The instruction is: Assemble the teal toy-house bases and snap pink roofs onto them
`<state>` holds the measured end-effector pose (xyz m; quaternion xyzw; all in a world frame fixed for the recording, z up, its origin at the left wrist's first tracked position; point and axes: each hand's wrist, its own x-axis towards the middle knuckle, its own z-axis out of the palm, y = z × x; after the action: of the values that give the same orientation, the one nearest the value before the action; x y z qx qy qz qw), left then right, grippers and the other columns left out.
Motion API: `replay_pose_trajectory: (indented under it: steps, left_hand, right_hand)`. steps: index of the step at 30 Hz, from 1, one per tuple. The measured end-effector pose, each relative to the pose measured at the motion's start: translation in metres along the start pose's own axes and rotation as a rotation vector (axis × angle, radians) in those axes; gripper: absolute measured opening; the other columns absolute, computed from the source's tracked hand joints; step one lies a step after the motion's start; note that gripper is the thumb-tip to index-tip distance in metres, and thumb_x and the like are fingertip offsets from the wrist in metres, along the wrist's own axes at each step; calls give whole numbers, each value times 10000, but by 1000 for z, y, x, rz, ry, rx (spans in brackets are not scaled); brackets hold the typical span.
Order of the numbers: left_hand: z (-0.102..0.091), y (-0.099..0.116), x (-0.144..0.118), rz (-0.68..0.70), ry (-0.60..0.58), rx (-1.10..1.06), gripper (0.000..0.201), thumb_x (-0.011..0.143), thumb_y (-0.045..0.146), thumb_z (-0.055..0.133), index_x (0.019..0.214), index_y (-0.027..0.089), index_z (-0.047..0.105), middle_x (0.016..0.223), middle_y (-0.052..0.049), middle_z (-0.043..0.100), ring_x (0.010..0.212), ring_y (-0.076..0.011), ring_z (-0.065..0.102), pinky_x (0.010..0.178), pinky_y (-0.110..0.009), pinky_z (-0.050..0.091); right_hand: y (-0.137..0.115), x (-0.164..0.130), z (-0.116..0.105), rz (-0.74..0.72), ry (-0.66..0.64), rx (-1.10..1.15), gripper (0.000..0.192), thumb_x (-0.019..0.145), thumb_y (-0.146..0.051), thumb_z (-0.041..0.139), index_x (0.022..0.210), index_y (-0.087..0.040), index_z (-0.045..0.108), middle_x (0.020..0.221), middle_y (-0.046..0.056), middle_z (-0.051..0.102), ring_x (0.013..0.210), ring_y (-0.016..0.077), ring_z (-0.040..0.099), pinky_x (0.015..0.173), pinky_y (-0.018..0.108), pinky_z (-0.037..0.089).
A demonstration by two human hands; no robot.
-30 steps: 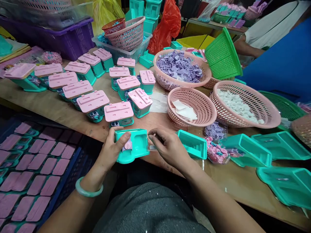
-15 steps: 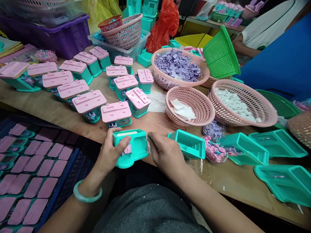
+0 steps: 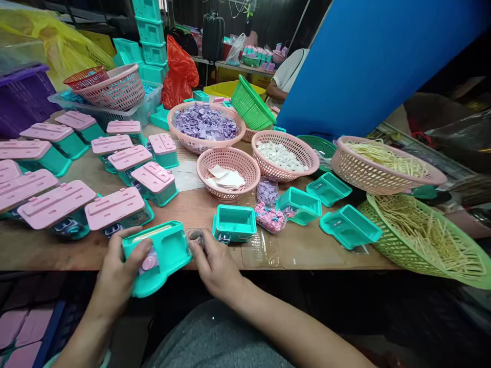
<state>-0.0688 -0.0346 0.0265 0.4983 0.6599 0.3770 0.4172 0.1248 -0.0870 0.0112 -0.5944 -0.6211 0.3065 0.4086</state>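
Observation:
My left hand grips a teal plastic box housing just in front of the table edge, thumb on its near face beside a small pink knob. A pale strip shows inside its top opening. At the housing's right side, my right hand pinches a small clear plastic piece; whether it touches the housing is hard to tell. Another open teal housing stands on the table beyond my right hand. To the left are several teal boxes with pink lids.
Pink baskets hold white cards, purple parts and white pieces. Bags of purple and pink parts lie near more teal housings. Baskets of pale sticks stand right. A blue panel rises behind; a person sits beyond.
The view has swung to the right, bringing the stick baskets into sight. Both hands keep the same hold on the housing and the clear piece, with the housing slightly tilted.

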Motion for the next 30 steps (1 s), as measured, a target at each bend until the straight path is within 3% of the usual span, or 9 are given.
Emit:
replay_pose_trajectory:
  steps: [6,11,15,18,22,25,28,29,30]
  left_hand:
    - [12,4,-6,43,-58,129,779,653,769,667,1192,215,566,1068,-87,636,995,-322,628,861,-432,492]
    - [10,2,-7,73,-76,191,757,660,769,661,1168,218,561,1086,-108,652,1035,-351,633,915,-477,495]
    - [1,-3,-8,84,-107,124,783,657,751,697,1220,223,565,1189,-132,657,1122,-383,627,970,-498,495]
    - [-6,-2,-5,29,-150,-3,796,614,731,755,1235,256,602,1248,-121,683,1179,-410,628,911,-468,554]
    - [-1,21,-4,-104,-223,-258,676,605,663,814,1149,280,695,1185,-78,758,1163,-428,661,855,-484,619]
    - [23,52,-8,-144,-315,-423,705,583,604,849,1193,277,714,1070,-70,800,1084,-434,696,816,-507,645]
    - [68,86,-7,-132,-418,-549,657,630,542,852,1186,213,732,1065,-87,803,1104,-410,698,864,-461,638]
    - [85,96,-5,-139,-486,-606,624,659,525,848,1174,191,736,1073,-96,801,1122,-403,695,889,-449,628]
    - [103,106,-4,-142,-542,-646,590,682,517,843,1152,175,743,1077,-104,800,1132,-399,694,902,-442,621]
  right_hand:
    - [22,0,-5,34,-37,134,155,1022,-300,420,1058,-218,546,956,64,706,877,211,665,805,329,494]
    - [29,-4,6,45,-23,198,141,1007,-333,420,984,-230,514,916,61,677,829,211,646,765,327,493]
    - [24,-12,18,24,65,50,160,995,-298,388,1024,-207,517,988,127,678,909,255,648,809,375,502]
    - [10,-11,9,23,24,30,150,991,-263,410,1013,-206,547,972,99,685,899,231,643,794,342,497]
    - [-18,-10,-44,21,-37,123,228,1001,-425,528,1026,-219,623,817,4,667,750,164,617,683,265,450]
    - [-18,-1,-115,18,120,92,359,1025,-516,465,1080,-220,662,732,-15,645,635,139,581,594,245,425]
    - [13,39,-201,137,381,-340,255,1017,-372,511,1119,-214,683,978,40,742,851,171,677,754,259,497]
    - [28,58,-229,270,376,-557,238,1023,-319,497,1142,-230,683,1054,40,751,942,178,690,827,264,504]
    - [43,79,-254,348,368,-631,223,1008,-248,513,1134,-213,694,1108,65,751,1031,206,687,888,287,499]
